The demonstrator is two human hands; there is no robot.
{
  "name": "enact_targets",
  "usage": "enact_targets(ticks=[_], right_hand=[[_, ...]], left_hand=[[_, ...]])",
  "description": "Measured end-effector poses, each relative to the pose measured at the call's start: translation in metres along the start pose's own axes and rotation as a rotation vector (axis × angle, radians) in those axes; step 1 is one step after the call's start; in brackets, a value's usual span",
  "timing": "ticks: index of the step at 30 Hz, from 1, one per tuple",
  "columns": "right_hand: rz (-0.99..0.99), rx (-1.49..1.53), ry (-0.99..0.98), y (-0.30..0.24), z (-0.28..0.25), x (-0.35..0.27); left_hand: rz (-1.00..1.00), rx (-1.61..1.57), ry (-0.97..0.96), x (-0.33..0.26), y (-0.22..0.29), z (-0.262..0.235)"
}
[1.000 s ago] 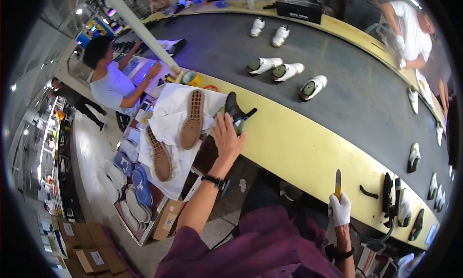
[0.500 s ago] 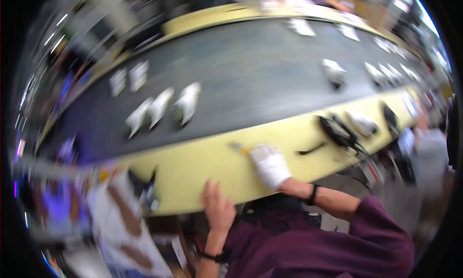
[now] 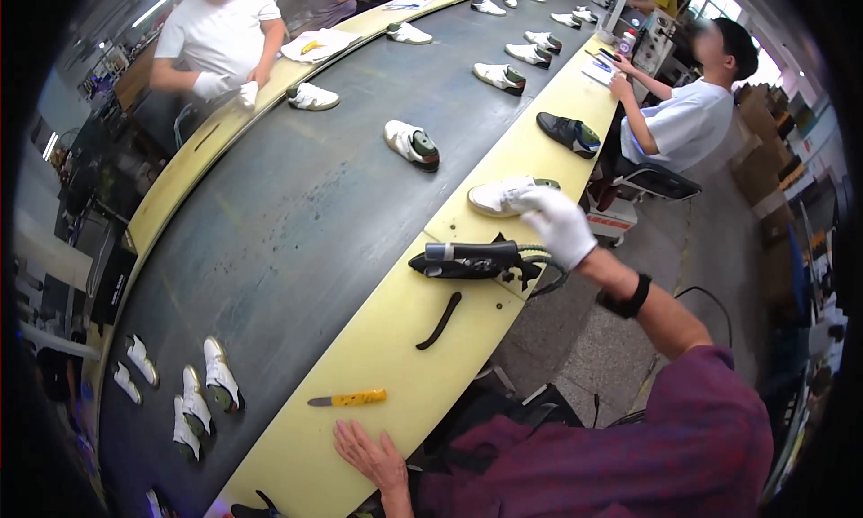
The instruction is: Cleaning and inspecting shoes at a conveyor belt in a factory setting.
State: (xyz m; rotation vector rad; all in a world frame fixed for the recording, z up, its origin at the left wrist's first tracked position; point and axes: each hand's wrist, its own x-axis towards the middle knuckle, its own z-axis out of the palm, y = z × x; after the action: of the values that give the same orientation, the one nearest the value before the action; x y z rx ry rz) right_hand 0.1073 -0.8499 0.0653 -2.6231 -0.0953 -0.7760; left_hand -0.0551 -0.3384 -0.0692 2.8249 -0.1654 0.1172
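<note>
Closest in, the left hand (image 3: 372, 457), bare, lies palm down at the near part of the yellow tabletop (image 3: 395, 349), its grip wide with the fingers spread. Just beyond its fingertips, at about twelve o'clock, lies a knife (image 3: 349, 398), blade toward nine o'clock and yellow handle toward three. Farther along, between one and two o'clock from the knife, is a curved black strip (image 3: 440, 320). At one o'clock from that lies a black tool (image 3: 467, 260) with a cord running off toward four o'clock.

Beyond the tool, again at one o'clock, the white shoe (image 3: 493, 197) sits upright on the tabletop, toe toward nine. The right hand (image 3: 559, 226), in a white glove, is at its four o'clock side, fingers bent over it; I cannot tell whether that grip is closed on the shoe. A dark shoe (image 3: 566, 132) stands farther off, between one and two o'clock from the white one.

At ten o'clock from the white shoe, a lone shoe (image 3: 413, 146) rides on the dark belt (image 3: 306, 239). Past the belt, a co-worker (image 3: 220, 37) stands at eleven o'clock.
</note>
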Motion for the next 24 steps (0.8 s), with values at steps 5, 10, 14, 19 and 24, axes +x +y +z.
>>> enact_targets(ticks=[5,10,14,19,24], right_hand=[[0.267,-0.259,0.076,0.206,-0.024,-0.007],[0.627,-0.442,0.0,0.3,-0.028,0.047],[0.743,0.31,-0.196,0.349,-0.012,0.044],[0.193,0.457,-0.596,0.522,-0.037,-0.028],[0.75,0.334,-0.635,0.56,0.057,0.059]], left_hand=[[0.003,-0.002,0.08,0.012,0.018,-0.001],[0.127,0.432,0.284,0.016,0.039,-0.034],[0.007,0.045,0.109,-0.016,-0.005,0.013],[-0.017,-0.077,0.127,0.009,0.003,0.015],[-0.118,0.04,0.079,-0.006,0.01,0.002]])
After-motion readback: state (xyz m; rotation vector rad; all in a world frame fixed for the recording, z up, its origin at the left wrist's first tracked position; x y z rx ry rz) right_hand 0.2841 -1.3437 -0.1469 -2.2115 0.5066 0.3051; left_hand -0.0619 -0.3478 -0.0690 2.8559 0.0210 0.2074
